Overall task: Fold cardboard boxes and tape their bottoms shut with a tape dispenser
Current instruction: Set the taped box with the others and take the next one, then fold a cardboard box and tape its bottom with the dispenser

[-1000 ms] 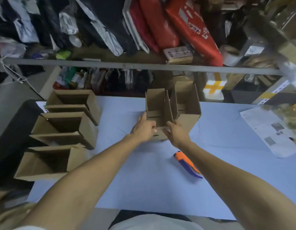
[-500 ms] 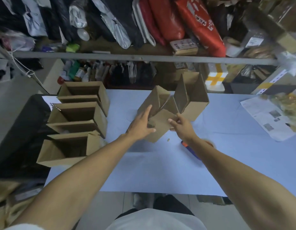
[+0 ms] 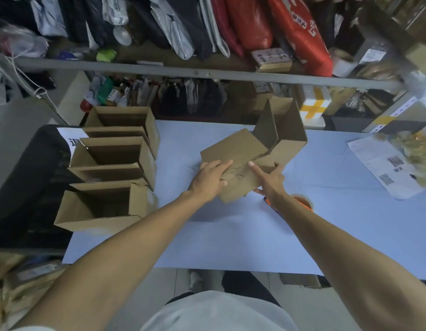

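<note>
Nearest, mid-table: left hand (image 3: 208, 180) flat, fingers straight, pressing down on box (image 3: 243, 168). Right hand (image 3: 269, 181) likewise flat, forefinger stretched along a flap, thumb out to the side; neither hand curled round anything. Box tipped over on table (image 3: 231, 235), bottom turned toward the person, flaps being pushed shut; open end pointing away and to the right.

Step in hand, by the look of it: closing the bottom flaps, no tape on yet. Next move likely calls for one hand pinning the flaps flat while the other fetches the dispenser (image 3: 302, 203), lying just beside and partly under the right forearm, only an orange edge showing. Short reach, but the right hand must leave the flaps first, so some risk of springing open.

Left of the hands: three boxes (image 3: 111, 173) in a row along the table edge, open sides up, well apart from the work. Far right: printed sheet (image 3: 384, 166) on the table, clear of the reach. Beyond: shelf rail (image 3: 207, 74) with bags and parcels above and below, nothing of it in the way.
</note>
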`<action>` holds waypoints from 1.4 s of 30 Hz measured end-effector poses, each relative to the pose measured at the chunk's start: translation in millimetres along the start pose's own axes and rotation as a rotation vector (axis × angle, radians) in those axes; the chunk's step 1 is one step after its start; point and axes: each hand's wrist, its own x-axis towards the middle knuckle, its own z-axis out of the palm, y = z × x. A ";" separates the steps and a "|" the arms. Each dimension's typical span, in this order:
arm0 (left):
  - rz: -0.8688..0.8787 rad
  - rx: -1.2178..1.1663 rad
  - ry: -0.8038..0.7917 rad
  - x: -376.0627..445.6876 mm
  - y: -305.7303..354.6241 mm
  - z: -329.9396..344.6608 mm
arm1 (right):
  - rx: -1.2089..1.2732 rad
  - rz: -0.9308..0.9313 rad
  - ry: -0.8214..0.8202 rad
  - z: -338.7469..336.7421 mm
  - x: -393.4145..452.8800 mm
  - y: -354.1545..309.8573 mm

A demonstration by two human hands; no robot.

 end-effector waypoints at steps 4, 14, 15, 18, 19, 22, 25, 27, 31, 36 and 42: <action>0.062 0.057 -0.047 3.5 4.4 3.3 | 0.092 0.149 0.007 -3.4 8.5 3.6; 0.091 0.274 -0.210 23.7 -7.0 12.6 | 0.061 0.228 -0.109 1.4 42.7 34.6; 0.044 0.302 -0.210 30.4 -10.5 10.7 | 0.047 0.229 -0.127 2.3 44.4 34.8; -0.080 0.355 -0.252 48.9 -20.6 0.0 | 0.031 0.228 -0.146 3.7 46.3 30.4; -0.111 0.357 -0.263 53.6 -24.0 -4.1 | 0.014 0.223 -0.145 4.1 45.9 28.4; -0.176 0.351 -0.309 61.8 -26.6 -10.4 | -0.053 0.158 -0.134 3.9 46.5 23.8; -0.272 0.383 -0.207 57.2 -22.1 -6.6 | -0.140 0.128 -0.204 6.5 44.2 21.6; -0.326 0.417 -0.120 54.4 -22.7 -8.6 | -0.194 0.176 -0.325 5.2 39.0 24.1; -0.252 0.561 -0.192 49.9 -31.9 -16.1 | -0.258 0.190 -0.489 2.8 28.3 29.9; -0.206 0.393 -0.421 32.3 -34.4 -5.0 | -0.546 -0.042 -0.547 13.8 20.3 35.9; -0.346 0.328 -0.405 -9.1 -36.9 27.3 | -0.687 -0.203 -0.282 -3.4 25.2 42.8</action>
